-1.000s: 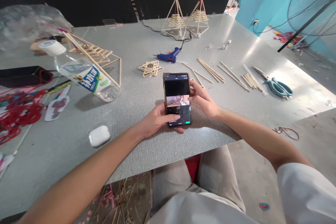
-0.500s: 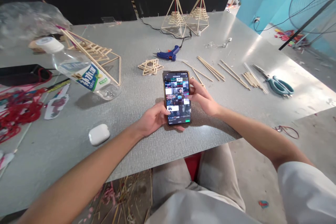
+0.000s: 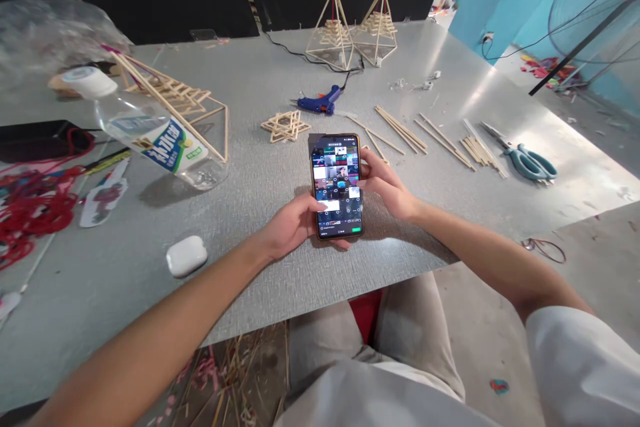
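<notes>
A smartphone (image 3: 337, 190) is held upright between both hands above the near part of the grey table, its lit screen filled with a grid of small pictures. My left hand (image 3: 297, 223) grips its lower left side, thumb over the screen's edge and fingers partly hidden behind it. On the other side, my right hand (image 3: 385, 185) is closed around the right edge, with the thumb at the screen. Just beyond the phone lie a small star-shaped stick frame (image 3: 286, 127) and a blue hot glue gun (image 3: 320, 101).
Loose thin sticks (image 3: 401, 129) and teal-handled scissors (image 3: 529, 161) lie to the right. Leftward are a tilted plastic bottle (image 3: 155, 130), a white earbud case (image 3: 187, 256) and red cord (image 3: 43, 203). Two pyramid stick frames (image 3: 333, 33) stand at the back near a black cable.
The view has shifted very slightly. My left thumb has moved a little up over the screen; both hands keep their hold on the smartphone.
</notes>
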Motion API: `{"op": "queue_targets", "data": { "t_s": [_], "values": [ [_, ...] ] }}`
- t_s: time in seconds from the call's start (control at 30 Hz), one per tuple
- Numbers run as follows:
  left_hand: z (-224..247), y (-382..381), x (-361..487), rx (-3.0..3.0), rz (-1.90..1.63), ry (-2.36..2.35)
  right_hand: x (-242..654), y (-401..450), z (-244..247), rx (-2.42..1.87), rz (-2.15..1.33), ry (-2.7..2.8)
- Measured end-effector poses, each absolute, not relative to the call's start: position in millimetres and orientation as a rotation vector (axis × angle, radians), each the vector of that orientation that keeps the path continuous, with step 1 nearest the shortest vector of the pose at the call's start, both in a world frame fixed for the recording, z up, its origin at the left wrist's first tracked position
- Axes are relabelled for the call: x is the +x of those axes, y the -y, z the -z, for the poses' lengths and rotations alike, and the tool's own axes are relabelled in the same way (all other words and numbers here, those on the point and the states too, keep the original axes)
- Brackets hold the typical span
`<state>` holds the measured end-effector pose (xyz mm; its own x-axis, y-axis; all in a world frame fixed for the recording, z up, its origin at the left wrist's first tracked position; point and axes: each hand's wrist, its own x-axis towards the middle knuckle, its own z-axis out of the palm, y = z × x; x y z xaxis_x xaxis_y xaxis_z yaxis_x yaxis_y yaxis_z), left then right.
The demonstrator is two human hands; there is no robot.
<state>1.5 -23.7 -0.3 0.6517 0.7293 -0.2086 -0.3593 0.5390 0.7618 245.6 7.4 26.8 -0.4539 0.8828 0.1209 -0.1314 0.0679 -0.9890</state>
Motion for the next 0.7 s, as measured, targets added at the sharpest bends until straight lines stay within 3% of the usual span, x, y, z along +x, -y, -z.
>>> {"op": "queue_targets", "data": {
  "t_s": [0.7],
  "values": [
    [5.5, 24.4, -3.7, 0.717, -0.699, -0.428, 247.2, -8.8, -24.9, -0.794, -1.499, 1.529]
  ]
}}
